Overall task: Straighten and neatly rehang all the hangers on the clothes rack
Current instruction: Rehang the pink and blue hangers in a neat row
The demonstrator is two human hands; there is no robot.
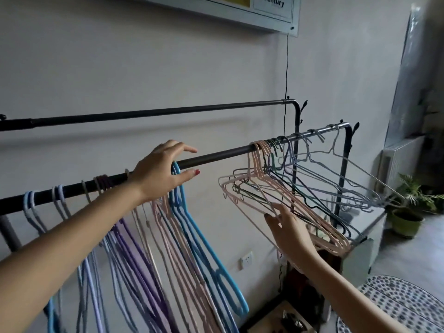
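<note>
A black clothes rack has a near rail (216,156) and a far rail (156,112). On the near rail's left part hang blue hangers (204,258), pink hangers (182,255), purple hangers (141,265) and pale lilac ones (31,207), all swung steeply. My left hand (163,174) rests on the rail at the blue hangers' hooks, fingers spread. To the right, a bunch of pink hangers (257,188) and dark and grey wire hangers (336,186) hang tilted outward. My right hand (288,229) touches the pink bunch's lower bars from below; its grip is unclear.
A grey wall stands behind the rack, with a socket (246,260) low down and a black cord (286,68) running down from a framed board. A potted plant (408,212) and a radiator are at the right. A patterned round surface (396,306) lies at the lower right.
</note>
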